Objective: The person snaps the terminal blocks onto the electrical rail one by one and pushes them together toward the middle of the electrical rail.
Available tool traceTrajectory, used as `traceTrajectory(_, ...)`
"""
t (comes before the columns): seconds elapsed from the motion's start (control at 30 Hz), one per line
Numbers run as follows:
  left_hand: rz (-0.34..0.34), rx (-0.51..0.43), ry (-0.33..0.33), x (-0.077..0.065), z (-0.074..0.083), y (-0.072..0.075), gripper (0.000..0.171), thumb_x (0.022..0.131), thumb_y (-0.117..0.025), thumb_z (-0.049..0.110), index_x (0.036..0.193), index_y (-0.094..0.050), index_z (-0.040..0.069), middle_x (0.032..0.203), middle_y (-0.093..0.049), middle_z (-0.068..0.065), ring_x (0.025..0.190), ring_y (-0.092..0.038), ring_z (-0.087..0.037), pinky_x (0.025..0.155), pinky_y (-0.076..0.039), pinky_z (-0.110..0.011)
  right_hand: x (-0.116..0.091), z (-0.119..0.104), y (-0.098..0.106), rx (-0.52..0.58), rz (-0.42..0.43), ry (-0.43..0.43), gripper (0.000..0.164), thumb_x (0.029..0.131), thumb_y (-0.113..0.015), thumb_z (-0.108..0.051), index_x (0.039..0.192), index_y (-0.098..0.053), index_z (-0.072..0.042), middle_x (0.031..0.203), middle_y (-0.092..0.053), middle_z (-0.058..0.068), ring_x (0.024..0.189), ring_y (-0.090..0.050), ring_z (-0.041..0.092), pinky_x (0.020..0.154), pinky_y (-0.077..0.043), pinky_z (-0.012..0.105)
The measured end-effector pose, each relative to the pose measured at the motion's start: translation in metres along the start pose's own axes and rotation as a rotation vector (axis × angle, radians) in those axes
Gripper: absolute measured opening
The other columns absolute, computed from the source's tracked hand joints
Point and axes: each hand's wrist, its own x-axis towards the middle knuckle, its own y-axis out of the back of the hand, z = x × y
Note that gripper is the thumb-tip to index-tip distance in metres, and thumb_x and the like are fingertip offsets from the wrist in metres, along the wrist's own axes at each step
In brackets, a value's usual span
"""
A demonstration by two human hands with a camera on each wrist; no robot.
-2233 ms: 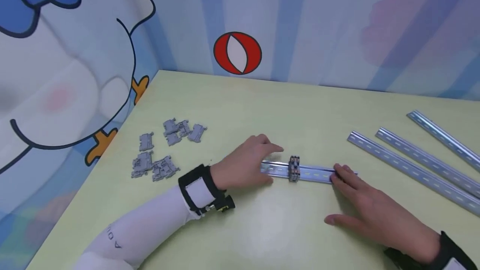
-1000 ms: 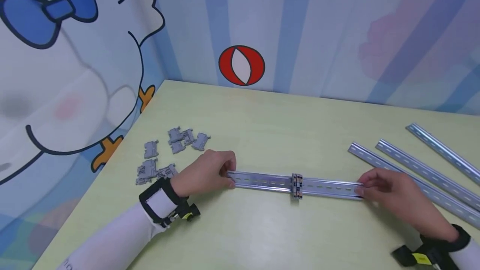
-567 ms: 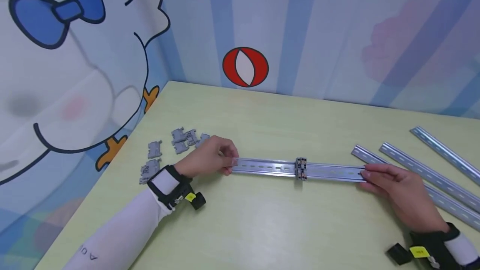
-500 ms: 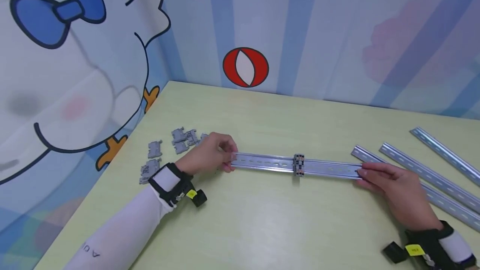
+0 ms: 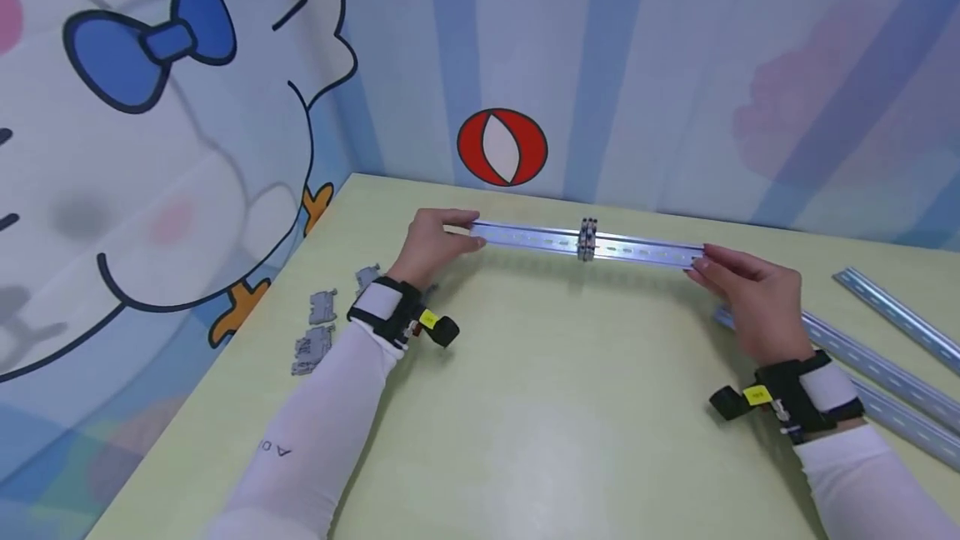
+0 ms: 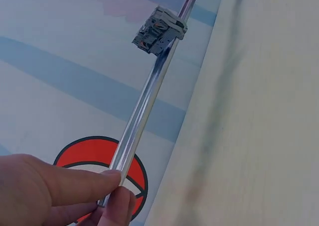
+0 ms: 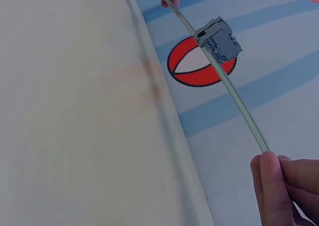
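Note:
A slotted metal DIN rail (image 5: 525,237) spans between the two hands near the back of the table, raised off the surface with a shadow below it. Grey terminal blocks (image 5: 587,240) sit clipped side by side around its middle; the left wrist view shows these terminal blocks (image 6: 158,32) standing out from the rail (image 6: 144,104). The left hand (image 5: 433,247) pinches the rail's left end between thumb and fingers. At the other end, the right hand (image 5: 757,298) pinches the rail likewise, and its thumb and fingers show in the right wrist view.
Loose grey terminal blocks (image 5: 312,348) lie on the left of the table (image 5: 555,407), some hidden behind the left arm. Several more DIN rails (image 5: 900,315) lie slanted at the right, partly behind the right hand and arm. A printed wall stands along the back edge.
At first the left hand was over the rail and the right touched its end on the table. Both hands then gripped its ends, lifted it and carried it towards the back wall.

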Motion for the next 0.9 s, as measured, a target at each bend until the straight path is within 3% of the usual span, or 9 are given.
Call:
traceTrajectory(0.1, 0.047, -0.032, 0.029, 0.008, 0.002, -0.011, 0.049, 0.084, -0.076, 0.016, 0.131, -0.063, 0.015, 0.121, -0.064, -0.006, 0.094, -0.064, -0.022, 0.083, -0.052, -0.033, 0.012, -0.005, 0.002, 0.037, 0.015, 0.013, 0.051, 0.083, -0.075, -0.007, 0.13, -0.058, 0.005, 0.115, -0.066, 0.006, 0.094, -0.071, 0.018, 0.086, -0.051, 0.031)
traceTrajectory(0.2, 0.081, -0.079, 0.037, 0.016, 0.002, -0.02, 0.05, 0.083, -0.077, 0.013, 0.132, -0.063, 0.015, 0.12, -0.065, -0.006, 0.094, -0.066, -0.021, 0.084, -0.053, -0.032, 0.021, -0.009, 0.006, -0.01, 0.007, -0.014, 0.053, 0.083, -0.076, -0.009, 0.131, -0.057, 0.003, 0.11, -0.069, 0.002, 0.095, -0.071, 0.014, 0.087, -0.051, 0.029)
traceTrajectory(0.33, 0.093, -0.044, -0.001, 0.026, -0.006, -0.026, 0.045, 0.081, -0.078, 0.007, 0.125, -0.067, 0.009, 0.114, -0.069, -0.009, 0.092, -0.069, -0.02, 0.082, -0.055, -0.031, 0.028, -0.012, 0.012, -0.189, -0.039, -0.068, 0.062, 0.084, -0.076, -0.018, 0.137, -0.052, 0.002, 0.104, -0.072, -0.007, 0.095, -0.07, 0.006, 0.088, -0.049, 0.025)
traceTrajectory(0.47, 0.053, 0.043, -0.047, 0.033, -0.018, -0.029, 0.037, 0.08, -0.079, 0.006, 0.116, -0.071, 0.005, 0.107, -0.071, -0.01, 0.091, -0.068, -0.02, 0.08, -0.056, -0.03, 0.031, -0.012, 0.017, -0.478, -0.047, -0.067, 0.064, 0.085, -0.075, -0.032, 0.138, -0.053, -0.003, 0.105, -0.069, -0.016, 0.094, -0.066, -0.002, 0.086, -0.05, 0.018)
traceTrajectory(0.57, 0.026, 0.096, -0.054, 0.038, -0.023, -0.031, 0.034, 0.079, -0.079, 0.005, 0.113, -0.071, 0.004, 0.102, -0.07, -0.009, 0.089, -0.066, -0.02, 0.081, -0.055, -0.031, 0.033, -0.01, 0.019, -0.698, -0.047, -0.039, 0.062, 0.087, -0.072, -0.039, 0.137, -0.056, -0.007, 0.115, -0.069, -0.008, 0.092, -0.063, -0.007, 0.08, -0.049, 0.013)
traceTrajectory(0.73, 0.024, 0.167, -0.031, 0.045, -0.024, -0.036, 0.035, 0.077, -0.081, 0.004, 0.111, -0.071, 0.005, 0.096, -0.069, -0.006, 0.087, -0.062, -0.021, 0.08, -0.053, -0.031, 0.037, -0.005, 0.022, -0.877, -0.097, 0.027, 0.051, 0.093, -0.067, -0.029, 0.134, -0.057, 0.0, 0.124, -0.063, 0.022, 0.083, -0.061, -0.008, 0.071, -0.049, 0.013)
traceTrajectory(0.9, 0.028, 0.164, 0.007, 0.049, -0.022, -0.039, 0.038, 0.076, -0.082, 0.004, 0.112, -0.071, 0.007, 0.098, -0.067, -0.006, 0.09, -0.06, -0.021, 0.08, -0.052, -0.031, 0.041, -0.001, 0.024, -0.954, -0.12, 0.037, 0.049, 0.093, -0.066, -0.028, 0.133, -0.058, -0.001, 0.122, -0.063, 0.022, 0.09, -0.059, 0.002, 0.069, -0.048, 0.014)
